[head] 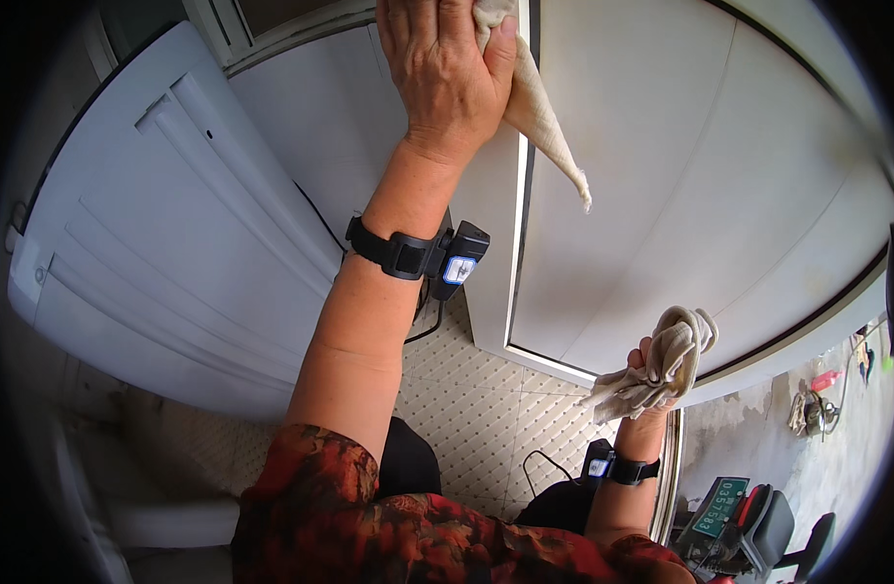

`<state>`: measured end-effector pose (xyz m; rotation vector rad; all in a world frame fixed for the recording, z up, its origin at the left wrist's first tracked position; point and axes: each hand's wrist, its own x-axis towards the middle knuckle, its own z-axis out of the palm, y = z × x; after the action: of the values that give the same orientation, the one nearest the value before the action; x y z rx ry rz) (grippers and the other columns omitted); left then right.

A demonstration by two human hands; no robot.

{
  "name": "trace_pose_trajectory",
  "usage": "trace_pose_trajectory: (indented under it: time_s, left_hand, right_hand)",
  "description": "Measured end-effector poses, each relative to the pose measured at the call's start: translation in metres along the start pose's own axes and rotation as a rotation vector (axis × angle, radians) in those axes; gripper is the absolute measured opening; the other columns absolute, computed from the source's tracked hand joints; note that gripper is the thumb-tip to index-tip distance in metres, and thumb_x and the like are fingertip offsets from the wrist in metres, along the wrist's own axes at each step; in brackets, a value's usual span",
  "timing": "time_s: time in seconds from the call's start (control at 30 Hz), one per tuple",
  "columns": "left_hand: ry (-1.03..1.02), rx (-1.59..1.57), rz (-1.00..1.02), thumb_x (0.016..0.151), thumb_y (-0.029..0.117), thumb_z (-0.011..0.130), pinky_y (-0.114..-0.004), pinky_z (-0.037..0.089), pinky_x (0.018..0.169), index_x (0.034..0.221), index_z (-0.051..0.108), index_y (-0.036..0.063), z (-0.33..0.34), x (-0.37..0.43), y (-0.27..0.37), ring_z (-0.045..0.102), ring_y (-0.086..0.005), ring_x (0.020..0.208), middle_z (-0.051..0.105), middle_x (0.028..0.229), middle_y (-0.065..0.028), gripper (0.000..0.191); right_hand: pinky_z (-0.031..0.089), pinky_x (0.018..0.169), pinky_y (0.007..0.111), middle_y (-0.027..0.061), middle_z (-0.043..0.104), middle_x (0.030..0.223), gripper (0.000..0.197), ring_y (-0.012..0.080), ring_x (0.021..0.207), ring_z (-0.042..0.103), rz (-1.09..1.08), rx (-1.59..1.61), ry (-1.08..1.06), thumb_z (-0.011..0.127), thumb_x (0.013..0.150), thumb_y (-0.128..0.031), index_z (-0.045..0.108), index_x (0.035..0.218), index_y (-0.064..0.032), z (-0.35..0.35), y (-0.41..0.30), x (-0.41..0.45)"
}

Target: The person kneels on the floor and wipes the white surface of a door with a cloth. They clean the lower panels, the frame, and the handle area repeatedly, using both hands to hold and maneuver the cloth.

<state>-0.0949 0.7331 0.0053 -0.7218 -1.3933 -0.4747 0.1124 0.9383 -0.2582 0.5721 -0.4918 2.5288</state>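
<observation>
Near the top of the picture, my left hand (pixel 450 80) presses flat against the edge of a white door panel (pixel 629 219). A beige cloth (pixel 538 117) is held under its thumb, and one twisted end hangs down over the panel. Part of the fingers and of this cloth is cut off by the picture's rim. Lower right, my right hand (pixel 640 358) grips a bunched, greyish-white cloth (pixel 669 358) in front of the door's lower edge; most of its fingers are hidden behind the folds.
A large white moulded panel (pixel 177 219) stands on the left. Below lies the patterned tile floor (pixel 476 409), with a black cable (pixel 436 328) between panel and door. Through the doorway at right are a scooter (pixel 761 518) and a stained wall (pixel 746 438). Each wrist wears a strapped device.
</observation>
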Motion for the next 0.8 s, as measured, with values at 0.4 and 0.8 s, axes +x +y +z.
trace_pose_trajectory:
  time_s: [0.4, 0.8]
  left_hand:
    - [-0.351, -0.029, -0.805, 0.083, 0.035, 0.042, -0.053, 0.010, 0.100, 0.126, 0.022, -0.0073, -0.011, -0.300, 0.078, 0.022, -0.0428, 0.120, 0.026, 0.127, -0.0293, 0.064]
    - [0.160, -0.760, -2.298, 0.089, 0.026, 0.036, -0.037, 0.037, 0.087, 0.113, 0.038, 0.0016, 0.016, -0.524, 0.121, 0.045, -0.0266, 0.100, 0.044, 0.113, -0.0136, 0.034]
  right_hand:
    - [0.049, 0.075, 0.048, 0.0165, 0.053, 0.107, 0.036, 0.0287, 0.090, 0.056, 0.048, 0.063, -0.060, 0.053, 0.081, -0.023, 0.050, 0.109, -0.0008, -0.006, -0.002, -0.004]
    - [0.038, 0.050, 0.030, 0.0133, 0.053, 0.088, 0.044, 0.0207, 0.061, 0.046, 0.106, -0.143, 0.156, 0.046, 0.082, -0.037, 0.049, 0.106, -0.0010, -0.004, -0.012, -0.012]
